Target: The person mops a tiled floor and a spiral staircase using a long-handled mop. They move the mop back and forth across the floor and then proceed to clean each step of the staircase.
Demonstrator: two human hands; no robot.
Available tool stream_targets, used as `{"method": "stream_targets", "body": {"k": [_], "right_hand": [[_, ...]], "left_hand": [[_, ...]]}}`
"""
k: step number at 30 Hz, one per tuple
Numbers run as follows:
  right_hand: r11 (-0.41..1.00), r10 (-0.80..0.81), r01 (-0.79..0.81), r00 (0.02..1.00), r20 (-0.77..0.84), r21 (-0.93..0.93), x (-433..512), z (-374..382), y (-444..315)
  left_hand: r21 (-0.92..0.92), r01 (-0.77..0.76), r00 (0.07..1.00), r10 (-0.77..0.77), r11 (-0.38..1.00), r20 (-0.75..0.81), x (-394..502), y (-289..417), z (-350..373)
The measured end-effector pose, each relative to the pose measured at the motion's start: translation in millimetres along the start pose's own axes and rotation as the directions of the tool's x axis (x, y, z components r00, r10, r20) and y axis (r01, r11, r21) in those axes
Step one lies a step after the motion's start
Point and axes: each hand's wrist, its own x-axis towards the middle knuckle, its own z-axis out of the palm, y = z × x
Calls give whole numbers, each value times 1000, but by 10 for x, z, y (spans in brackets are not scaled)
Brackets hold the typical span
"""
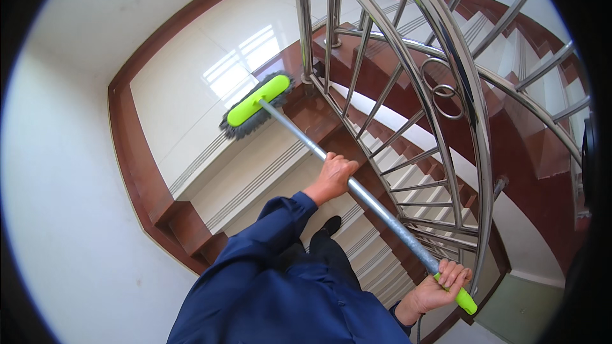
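A mop with a lime-green head plate (245, 111), a grey fringe (248, 127) and a metal pole (385, 215) stretches diagonally before me. My left hand (335, 173) is wrapped around the pole near its middle. Lower down, my right hand (439, 286) is closed around the lime-green end grip (465, 302). The mop head is over the front edge of a cream-tiled landing (177, 100), close to the foot of a railing post. Whether its whole fringe touches the floor I cannot tell.
Cream stairs (253, 184) with grooved edges descend beneath me; one dark shoe (332, 224) shows there. A curved stainless-steel railing (471, 100) runs along the right, with another flight beyond it. Red-brown skirting (119, 141) borders the white wall (62, 153) at left.
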Motion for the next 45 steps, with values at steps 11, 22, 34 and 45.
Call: {"method": "stream_targets", "body": {"k": [11,22,34,45], "right_hand": [[996,73,-76,995,71,41,281,63,592],[996,-31,23,996,-83,-91,511,-108,-60],[893,404,-445,857,319,63,-58,43,392],[961,269,-275,956,118,34,182,-301,389]], "left_hand": [[129,-6,1000,9,992,-27,569,-465,115],[-80,75,997,-78,994,-26,-243,336,36],[127,397,916,-402,909,12,-1391,-183,-563],[142,283,908,-313,949,280,-1042,-108,-344]]}}
